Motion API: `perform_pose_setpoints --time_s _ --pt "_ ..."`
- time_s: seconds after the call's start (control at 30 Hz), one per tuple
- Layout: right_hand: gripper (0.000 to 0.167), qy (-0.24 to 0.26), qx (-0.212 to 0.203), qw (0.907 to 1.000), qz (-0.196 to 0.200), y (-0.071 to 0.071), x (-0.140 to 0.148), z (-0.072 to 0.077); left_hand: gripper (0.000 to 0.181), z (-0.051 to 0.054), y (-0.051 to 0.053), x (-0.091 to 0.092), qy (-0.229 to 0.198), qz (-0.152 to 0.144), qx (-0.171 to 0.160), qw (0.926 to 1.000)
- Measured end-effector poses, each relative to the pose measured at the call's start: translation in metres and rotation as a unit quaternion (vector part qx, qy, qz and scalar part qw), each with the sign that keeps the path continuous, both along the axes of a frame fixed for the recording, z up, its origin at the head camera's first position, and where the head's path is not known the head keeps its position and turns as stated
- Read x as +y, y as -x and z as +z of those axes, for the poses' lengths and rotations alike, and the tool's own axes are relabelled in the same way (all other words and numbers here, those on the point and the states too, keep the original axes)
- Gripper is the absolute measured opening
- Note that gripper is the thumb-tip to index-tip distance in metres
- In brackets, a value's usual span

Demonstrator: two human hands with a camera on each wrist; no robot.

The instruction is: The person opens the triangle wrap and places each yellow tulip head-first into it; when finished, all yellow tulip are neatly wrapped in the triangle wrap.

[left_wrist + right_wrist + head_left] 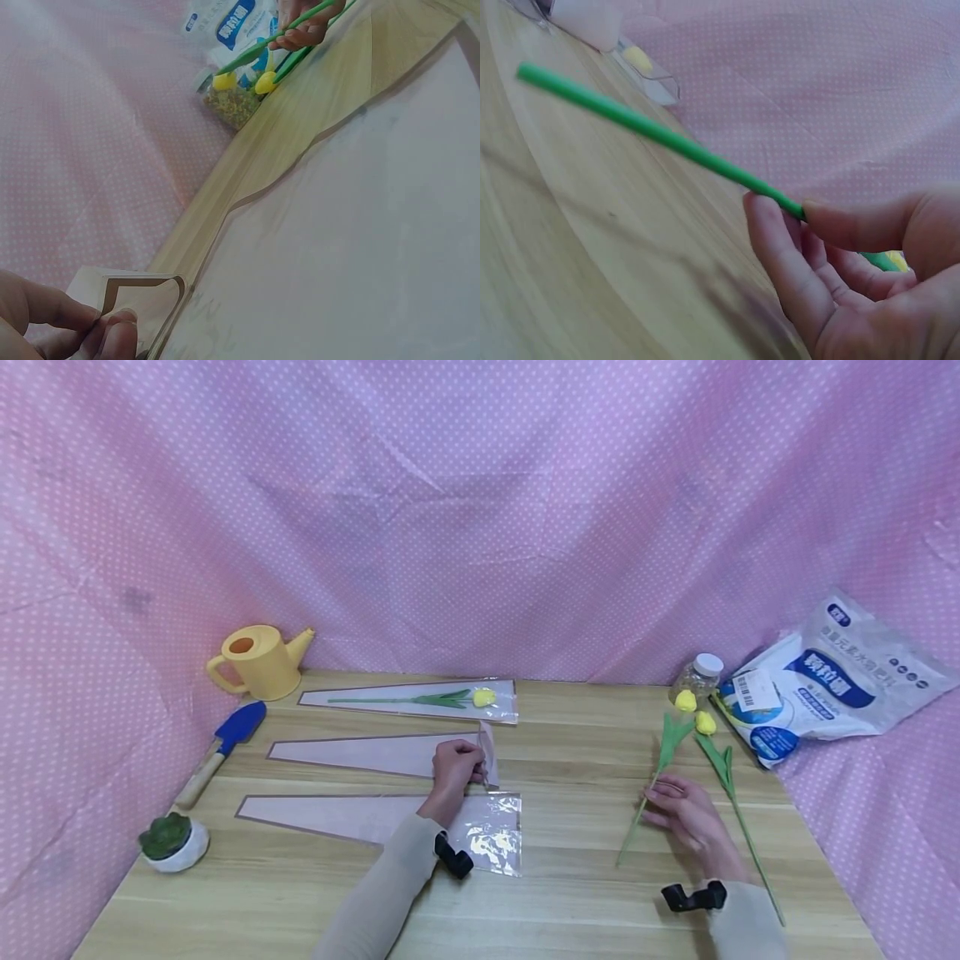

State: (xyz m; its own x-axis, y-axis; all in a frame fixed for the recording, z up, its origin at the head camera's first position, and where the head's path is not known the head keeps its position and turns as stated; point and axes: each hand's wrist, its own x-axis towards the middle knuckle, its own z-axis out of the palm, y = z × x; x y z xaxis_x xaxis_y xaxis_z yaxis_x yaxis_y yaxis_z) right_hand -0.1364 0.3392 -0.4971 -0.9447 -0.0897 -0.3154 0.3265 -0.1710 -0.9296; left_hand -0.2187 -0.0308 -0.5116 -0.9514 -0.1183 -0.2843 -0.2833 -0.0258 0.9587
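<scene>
A: What's the left hand [457, 766] doing on your feed?

B: I have thumb and fingertips pinching the wide end of the middle wrapper [337, 756]. That edge is bent up off the table [585, 752]; the rest lies flat, narrow end to the left.

A: Right hand [686, 814]?

B: Thumb and fingers pinching the green stem of a yellow tulip [667, 743]. On the right wrist view I get the stem's cut end sticking out free above the wood, with a shadow below. Bloom overlaps the jar [693, 678] on head cam; can't tell if they touch.

A: Other flowers?

B: Second tulip [726, 768] on the table, just right of that hand, stem running toward the near edge. Third tulip [450, 699] inside the far wrapper [504, 712], bloom at the wide end.

A: Near wrapper [322, 814]?

B: Flat, under the left forearm in my view.

A: Edges?

B: Left: watering can [270, 667], trowel [221, 747], potted plant [187, 852]. Right: printed bag [862, 652], tilted, beside the jar. Pink dotted cloth [480, 543] behind.
</scene>
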Motion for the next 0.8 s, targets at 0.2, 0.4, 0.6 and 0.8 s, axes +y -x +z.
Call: perform_pose_setpoints --time_s 0.2,0.4,0.6,0.8 --pt "0.026 0.039 0.016 0.9991 -0.012 0.003 -0.009 0.001 0.009 -0.001 0.001 0.000 -0.012 0.002 0.001 0.9999" --pt "0.018 0.086 0.039 0.9955 -0.016 0.007 -0.021 0.000 0.010 -0.002 0.001 0.000 -0.016 0.006 0.008 0.9998" --pt "0.019 0.117 0.035 0.9908 -0.059 0.013 -0.039 -0.001 0.010 -0.001 0.001 0.000 -0.012 0.008 0.009 0.9999" --pt "0.017 0.136 0.005 0.9862 -0.094 0.019 -0.054 0.000 0.010 -0.001 0.002 0.001 -0.014 0.012 0.007 0.9998"
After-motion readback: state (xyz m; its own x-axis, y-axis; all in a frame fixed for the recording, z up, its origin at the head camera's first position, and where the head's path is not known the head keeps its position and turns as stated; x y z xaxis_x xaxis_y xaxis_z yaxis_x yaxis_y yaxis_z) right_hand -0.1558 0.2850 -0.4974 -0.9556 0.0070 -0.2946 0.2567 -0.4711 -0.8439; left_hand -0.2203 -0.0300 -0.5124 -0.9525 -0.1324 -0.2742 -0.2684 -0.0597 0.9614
